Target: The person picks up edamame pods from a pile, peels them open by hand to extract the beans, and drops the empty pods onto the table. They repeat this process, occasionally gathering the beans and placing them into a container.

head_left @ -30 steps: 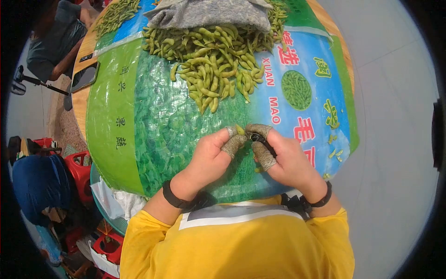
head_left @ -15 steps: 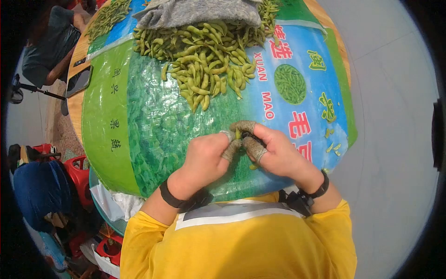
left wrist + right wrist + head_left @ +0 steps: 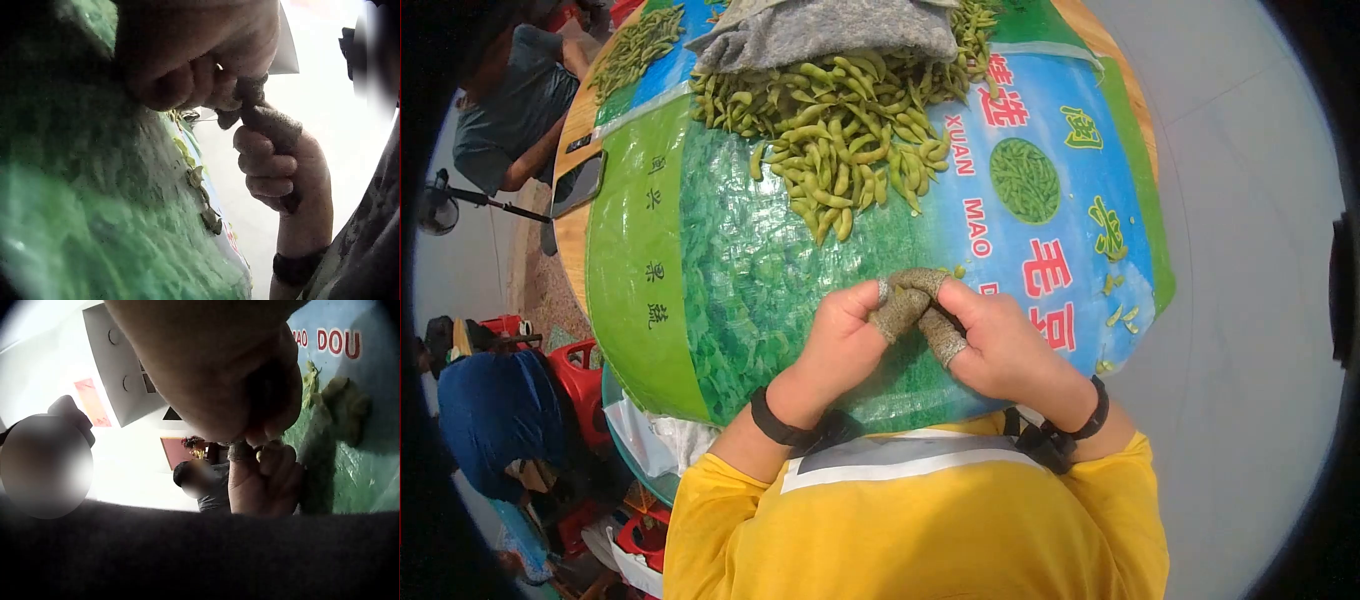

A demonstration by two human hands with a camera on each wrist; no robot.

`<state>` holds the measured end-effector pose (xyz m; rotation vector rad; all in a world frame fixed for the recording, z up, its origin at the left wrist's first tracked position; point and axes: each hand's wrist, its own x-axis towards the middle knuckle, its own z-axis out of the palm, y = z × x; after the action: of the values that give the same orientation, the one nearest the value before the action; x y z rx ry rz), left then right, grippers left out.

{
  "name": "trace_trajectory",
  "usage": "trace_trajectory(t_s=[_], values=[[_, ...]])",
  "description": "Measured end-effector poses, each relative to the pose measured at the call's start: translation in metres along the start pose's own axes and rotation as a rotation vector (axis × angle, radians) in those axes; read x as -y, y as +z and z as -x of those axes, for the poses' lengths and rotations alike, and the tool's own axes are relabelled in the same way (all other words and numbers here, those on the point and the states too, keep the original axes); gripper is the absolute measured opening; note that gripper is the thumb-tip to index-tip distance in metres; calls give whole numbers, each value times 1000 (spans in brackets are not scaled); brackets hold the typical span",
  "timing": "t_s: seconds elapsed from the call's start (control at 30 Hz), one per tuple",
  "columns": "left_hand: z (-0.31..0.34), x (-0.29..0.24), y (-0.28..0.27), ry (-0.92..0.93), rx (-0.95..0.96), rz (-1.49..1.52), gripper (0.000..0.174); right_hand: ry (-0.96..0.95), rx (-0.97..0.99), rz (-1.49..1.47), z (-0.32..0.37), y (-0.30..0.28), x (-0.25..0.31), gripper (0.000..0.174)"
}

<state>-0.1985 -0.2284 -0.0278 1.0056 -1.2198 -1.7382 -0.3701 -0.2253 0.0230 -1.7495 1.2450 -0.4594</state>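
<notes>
My left hand (image 3: 843,332) and right hand (image 3: 1007,338) meet over the near part of a printed green and blue sheet (image 3: 740,290). Grey-brown covers sleeve the thumb and forefinger of each, and the covered fingertips press together. Whatever they pinch is hidden now; the earlier head frames show a green edamame pod there. Just beyond the right fingertips lie small green bits (image 3: 957,271). In the left wrist view the right hand (image 3: 272,162) has its other fingers curled in. A heap of edamame pods (image 3: 840,160) spreads beyond both hands.
A grey cloth (image 3: 830,38) covers the far part of the heap. More pods (image 3: 638,50) lie at far left. A phone (image 3: 578,184) rests on the table's left edge. Pod scraps (image 3: 1122,318) lie at right. A seated person (image 3: 515,110) and red stool (image 3: 578,385) are left.
One second ago the pod showed in my left fingertips, with the right thumb and forefinger apart. The hands then closed together over it, and the covered fingers now hide it.
</notes>
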Motion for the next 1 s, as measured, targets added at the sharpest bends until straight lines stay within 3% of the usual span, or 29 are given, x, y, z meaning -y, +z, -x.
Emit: trace_trajectory(t_s=[0.07, 0.17, 0.33, 0.43, 0.5, 0.6, 0.63, 0.7, 0.77, 0.83, 0.87, 0.93, 1.0], values=[[2, -1, -1, -12, -3, -155, 25, 21, -6, 15, -3, 1, 3, 36], [0, 4, -3, 88, 19, -184, 27, 42, -28, 37, -5, 4, 2, 35], [1, 9, -7, 79, 59, -229, 24, 21, -75, -51, -9, 4, -1, 32], [1, 14, -7, 168, 123, -337, 24, -18, -199, -101, -13, 0, -3, 26], [1, 13, -8, 248, 172, -413, 25, -167, -160, 175, -17, -4, -9, 20], [3, -1, -8, 163, 154, -376, 30, -55, -127, 290, -13, -22, 1, 21], [4, -9, -8, 61, 112, -285, 34, 1, 5, 399, -13, -31, 1, 23], [5, -9, -9, -40, 68, -187, 38, 1, 3, 360, -16, -34, 0, 23], [6, -1, -7, -9, 224, -241, 44, 3, -3, 317, -24, -34, -3, 23], [6, -1, -5, -31, 325, -243, 45, -32, -305, 391, -45, -26, -13, 22], [6, -1, -5, -52, 425, -249, 46, -34, -307, 391, -57, -22, -20, 22], [5, -11, -6, -74, 431, -267, 50, -180, -454, 466, -79, -13, -33, 20], [5, -13, -5, -4, 308, -269, 42, -139, -444, 534, -90, -7, -42, 20]])
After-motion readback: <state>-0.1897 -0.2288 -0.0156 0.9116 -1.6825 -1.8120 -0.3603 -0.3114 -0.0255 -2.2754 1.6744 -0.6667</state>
